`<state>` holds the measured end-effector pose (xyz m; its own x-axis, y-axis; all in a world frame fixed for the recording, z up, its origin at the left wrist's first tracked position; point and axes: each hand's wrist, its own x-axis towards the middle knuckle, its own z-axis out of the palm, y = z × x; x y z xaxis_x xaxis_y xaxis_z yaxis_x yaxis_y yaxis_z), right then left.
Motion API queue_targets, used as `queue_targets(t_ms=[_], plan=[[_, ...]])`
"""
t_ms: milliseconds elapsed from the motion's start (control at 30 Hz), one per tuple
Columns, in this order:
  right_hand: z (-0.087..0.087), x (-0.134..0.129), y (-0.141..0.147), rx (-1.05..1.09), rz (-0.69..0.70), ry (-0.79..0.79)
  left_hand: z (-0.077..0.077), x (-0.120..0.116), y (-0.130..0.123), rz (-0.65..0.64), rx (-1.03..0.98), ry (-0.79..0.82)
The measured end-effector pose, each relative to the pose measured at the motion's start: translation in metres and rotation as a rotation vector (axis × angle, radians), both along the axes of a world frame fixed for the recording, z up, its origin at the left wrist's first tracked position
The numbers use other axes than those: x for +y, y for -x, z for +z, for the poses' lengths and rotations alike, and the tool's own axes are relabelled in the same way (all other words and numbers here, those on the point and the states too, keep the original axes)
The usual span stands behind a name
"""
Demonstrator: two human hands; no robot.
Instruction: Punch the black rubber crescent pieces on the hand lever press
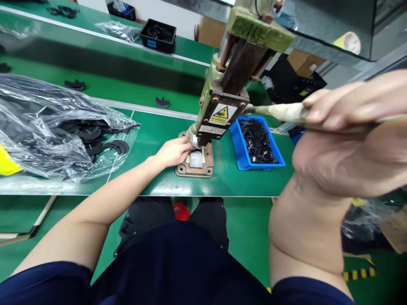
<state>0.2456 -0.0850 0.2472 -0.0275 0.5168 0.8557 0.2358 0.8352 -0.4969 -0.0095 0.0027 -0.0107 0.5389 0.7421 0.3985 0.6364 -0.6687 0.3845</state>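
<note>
A green hand press with a yellow warning label stands at the table's front edge. My right hand, large and close to the camera, is wrapped round the press's long lever. At the press base, my left hand has its fingers pressed together under the press head; what they hold, if anything, is hidden. A pale, whitish block lies on the base just in front of the fingertips. To the right of the press sits a blue bin full of small black parts.
A clear plastic bag with black curved pieces covers the table's left side. Beyond a metal rail, more curved pieces lie on the green belt. A black bin stands farther back.
</note>
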Motion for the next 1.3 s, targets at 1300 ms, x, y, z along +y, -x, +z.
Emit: queue_targets(t_ms=[1300], plan=[[-0.166,-0.019,-0.018,-0.042,-0.124,-0.286,0.021,-0.02,0.211,0.53,0.626,0.378]])
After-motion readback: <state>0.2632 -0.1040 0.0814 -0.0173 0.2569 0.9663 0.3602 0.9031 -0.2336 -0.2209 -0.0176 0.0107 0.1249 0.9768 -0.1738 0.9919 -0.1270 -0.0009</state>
